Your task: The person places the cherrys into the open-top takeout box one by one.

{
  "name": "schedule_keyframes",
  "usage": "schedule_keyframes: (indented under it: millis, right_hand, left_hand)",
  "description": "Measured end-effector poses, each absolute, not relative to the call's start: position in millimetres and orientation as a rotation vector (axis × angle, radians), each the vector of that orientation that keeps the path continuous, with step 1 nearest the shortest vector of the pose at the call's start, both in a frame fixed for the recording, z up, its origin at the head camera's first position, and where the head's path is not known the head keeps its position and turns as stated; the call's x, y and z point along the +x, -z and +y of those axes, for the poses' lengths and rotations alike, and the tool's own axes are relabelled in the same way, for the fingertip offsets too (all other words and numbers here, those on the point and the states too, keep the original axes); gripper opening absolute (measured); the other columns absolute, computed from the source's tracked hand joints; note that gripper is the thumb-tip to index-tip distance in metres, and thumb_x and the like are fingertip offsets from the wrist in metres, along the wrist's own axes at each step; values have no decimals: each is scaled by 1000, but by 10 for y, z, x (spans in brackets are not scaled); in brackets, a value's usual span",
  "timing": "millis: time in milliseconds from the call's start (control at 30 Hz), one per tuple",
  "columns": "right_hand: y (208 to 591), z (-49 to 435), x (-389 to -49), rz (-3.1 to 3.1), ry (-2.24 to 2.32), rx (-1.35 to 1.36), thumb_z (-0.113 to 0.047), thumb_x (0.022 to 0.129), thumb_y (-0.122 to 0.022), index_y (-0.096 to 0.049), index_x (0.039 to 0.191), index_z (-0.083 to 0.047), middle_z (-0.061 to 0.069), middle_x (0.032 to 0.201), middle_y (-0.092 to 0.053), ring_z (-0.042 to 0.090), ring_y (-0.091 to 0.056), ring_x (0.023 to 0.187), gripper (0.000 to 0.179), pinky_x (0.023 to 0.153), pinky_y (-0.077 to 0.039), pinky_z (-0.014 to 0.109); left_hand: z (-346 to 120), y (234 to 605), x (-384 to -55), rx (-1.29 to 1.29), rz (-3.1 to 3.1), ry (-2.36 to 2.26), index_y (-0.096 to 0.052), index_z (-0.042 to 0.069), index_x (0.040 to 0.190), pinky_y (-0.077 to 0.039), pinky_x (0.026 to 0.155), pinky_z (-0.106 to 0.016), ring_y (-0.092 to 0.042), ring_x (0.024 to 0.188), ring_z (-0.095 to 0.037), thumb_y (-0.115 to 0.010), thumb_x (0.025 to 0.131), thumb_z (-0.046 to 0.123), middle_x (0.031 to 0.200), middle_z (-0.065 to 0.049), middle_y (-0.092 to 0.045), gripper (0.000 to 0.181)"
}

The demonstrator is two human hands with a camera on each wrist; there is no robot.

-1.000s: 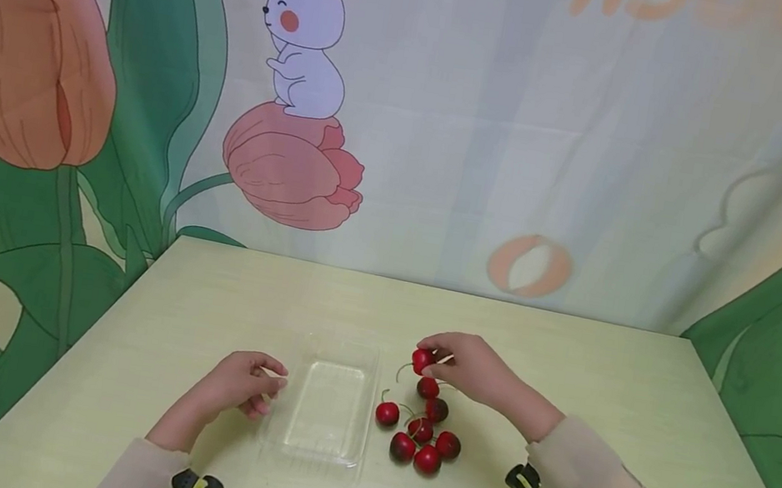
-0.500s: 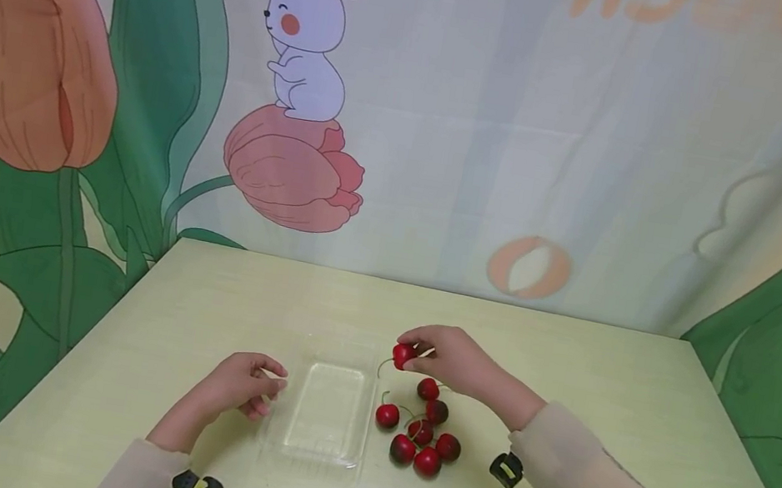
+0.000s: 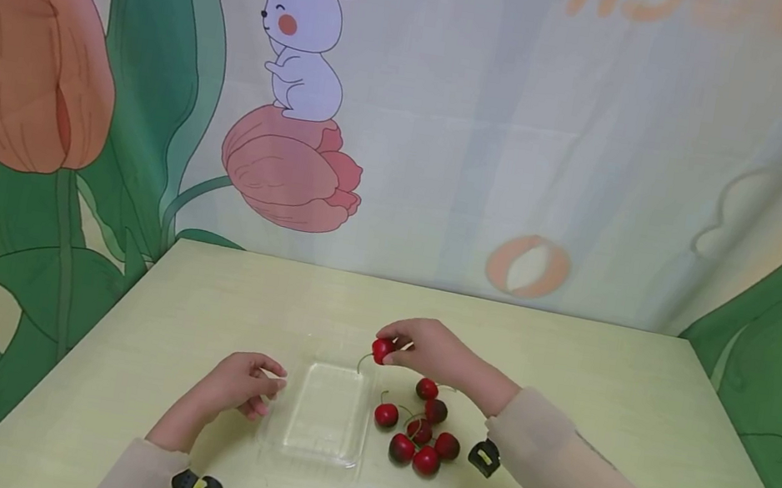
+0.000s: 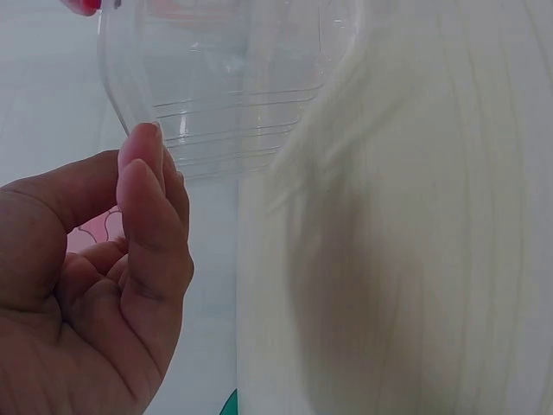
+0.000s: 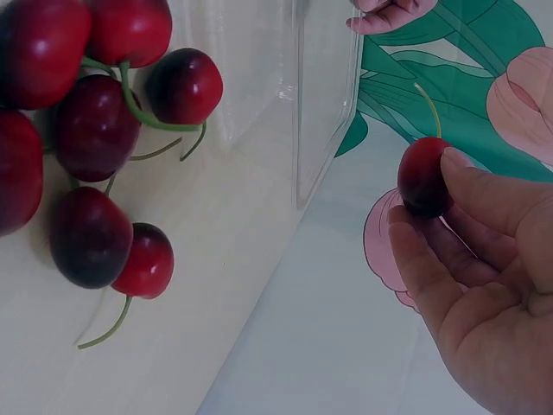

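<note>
A clear plastic container [image 3: 321, 460] stands on the table, its bottom bare. At its left edge, my left hand [image 3: 244, 385] pinches the rim between thumb and fingers; the left wrist view shows the fingertips [image 4: 143, 138] at the container's wall [image 4: 233, 130]. Over the container's far right corner, my right hand [image 3: 425, 346] pinches a red cherry [image 3: 382, 351] whose green stem hangs to the left. The right wrist view shows this cherry [image 5: 423, 177] between thumb and fingertips, dark on its underside. Several more cherries [image 3: 419, 430] lie in a loose cluster right of the container.
The pale wooden table [image 3: 559, 438] reaches back to a printed curtain [image 3: 440, 116] with a rabbit and tulips. The cherry pile sits close to the container's right wall, below my right forearm. Black wrist cameras [image 3: 485, 457] hang under both sleeves.
My right hand has carried the cherry leftward, from above the cherry cluster to over the container's far right corner. The left hand and the container have stayed where they were.
</note>
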State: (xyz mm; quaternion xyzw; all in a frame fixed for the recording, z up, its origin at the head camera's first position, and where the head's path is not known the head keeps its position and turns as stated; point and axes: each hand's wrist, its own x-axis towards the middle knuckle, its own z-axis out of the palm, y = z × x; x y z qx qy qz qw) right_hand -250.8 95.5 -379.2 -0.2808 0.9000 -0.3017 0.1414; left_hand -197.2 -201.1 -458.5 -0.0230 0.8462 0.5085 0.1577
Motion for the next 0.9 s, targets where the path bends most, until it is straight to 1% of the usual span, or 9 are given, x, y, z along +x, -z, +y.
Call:
schedule_keyframes:
  millis: [200,500,900]
  right_hand:
    - [3799,858,-2520,2589,874,-828,-10,95,-71,-69,127,-2,12,116,-75,23,-70,107,33,93,-60,32]
    - [3828,698,-2526,2587,837,-838,-9,95,-72,-70,126,-4,10,115,-75,21,-69,106,31,93,-59,32]
    - [3975,555,-2582,2557,818,-889,-6,94,-71,-71,123,0,12,114,-75,23,-71,107,29,98,-58,33]
  left_hand:
    - [-2004,4588,-1974,-74,2415,-1464,-61,-9,120,-56,52,-24,-59,53,-10,-64,99,10,81,-9,-66,29]
    - [-1986,4586,-1968,-97,2443,-1439,-62,-8,120,-56,53,-25,-60,55,-11,-64,99,10,82,-10,-66,27]
    - [-1978,4598,-1972,-130,2458,-1418,-63,-6,120,-56,52,-26,-60,55,-11,-65,99,11,83,-11,-67,28]
